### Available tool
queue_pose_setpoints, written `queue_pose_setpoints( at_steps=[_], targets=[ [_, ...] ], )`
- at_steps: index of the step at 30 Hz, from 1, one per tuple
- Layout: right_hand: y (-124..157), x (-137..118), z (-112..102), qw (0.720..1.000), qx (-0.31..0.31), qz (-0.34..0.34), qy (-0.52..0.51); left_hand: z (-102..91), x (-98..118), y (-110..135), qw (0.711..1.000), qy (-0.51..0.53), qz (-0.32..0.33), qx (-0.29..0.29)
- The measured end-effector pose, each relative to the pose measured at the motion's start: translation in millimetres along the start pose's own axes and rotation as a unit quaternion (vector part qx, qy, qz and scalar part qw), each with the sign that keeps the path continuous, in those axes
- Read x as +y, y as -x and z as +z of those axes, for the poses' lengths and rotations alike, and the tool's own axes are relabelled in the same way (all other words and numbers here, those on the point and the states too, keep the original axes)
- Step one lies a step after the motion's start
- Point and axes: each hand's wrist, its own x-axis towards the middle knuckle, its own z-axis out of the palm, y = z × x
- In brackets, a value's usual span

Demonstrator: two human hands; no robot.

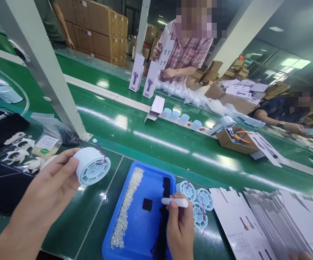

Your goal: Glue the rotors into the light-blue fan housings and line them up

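My left hand (56,180) grips a light blue round fan housing (93,168) by its side, spoked face turned right. A thin red and dark wire with a white plug sticks up from it. Between the thumb and fingers of my right hand (180,225) is a white, smooth stick-like tool (174,202) with rounded ends, held over the right side of a blue tray (135,249). Small whitish pieces (126,209) line the tray's left side, and black pieces (162,220) its right. One black square (147,204) lies apart in the middle.
Several similar wired fan housings (200,215) stand right of the tray, beside stacked flat printed cartons (275,220). White fan parts and bags (47,144) lie left, near a metal post (48,72). Across the green belt (135,144), a person in a plaid shirt (194,54) handles boxes.
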Motion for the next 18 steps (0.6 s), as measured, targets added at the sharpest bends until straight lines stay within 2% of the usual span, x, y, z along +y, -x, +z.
queue_pose_setpoints(
  at_steps=[3,6,9,13,14,16,18],
  targets=[
    [-7,-6,-1,0.999,-0.016,-0.026,0.029,4.2,1,4,0.999,0.006,-0.02,-0.043],
    [-12,-13,-2,0.996,-0.047,-0.052,0.06,0.5,-8,-1,0.995,0.039,-0.045,-0.074],
    [-9,-22,1,0.997,-0.06,-0.026,0.037,-1.0,-18,-7,0.993,0.053,-0.056,-0.093],
    [3,-43,11,0.996,-0.088,0.003,-0.025,8.1,-28,-4,0.984,0.073,-0.084,-0.137],
    [5,-51,13,0.997,-0.067,0.001,-0.046,11.5,-29,-2,0.981,0.082,-0.092,-0.151],
    [9,-70,16,0.994,0.013,-0.006,-0.113,18.3,-33,4,0.974,0.092,-0.103,-0.179],
    [9,-90,17,0.98,0.065,-0.01,-0.189,24.4,-35,10,0.97,0.084,-0.105,-0.2]
  ],
)
